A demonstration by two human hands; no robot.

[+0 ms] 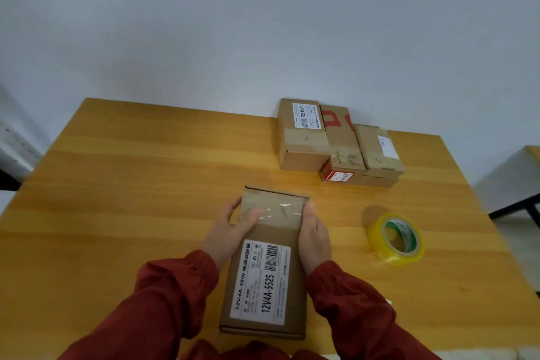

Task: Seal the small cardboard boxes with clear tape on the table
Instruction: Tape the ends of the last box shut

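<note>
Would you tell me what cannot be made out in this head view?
Head view only:
1. Box far end: faces away, so where the tape ends is unseen.
2. Right hand: its fingers are behind the box's side.
3. Label small print: too small, blurred.
4. Stack: lower boxes covered by upper ones.

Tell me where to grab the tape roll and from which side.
Probably best: pinch the wall of the tape roll from above, thumb inside the core, fingers outside, since it lies flat, hole up. The right hand, holding the cardboard box, is nearer.
</note>
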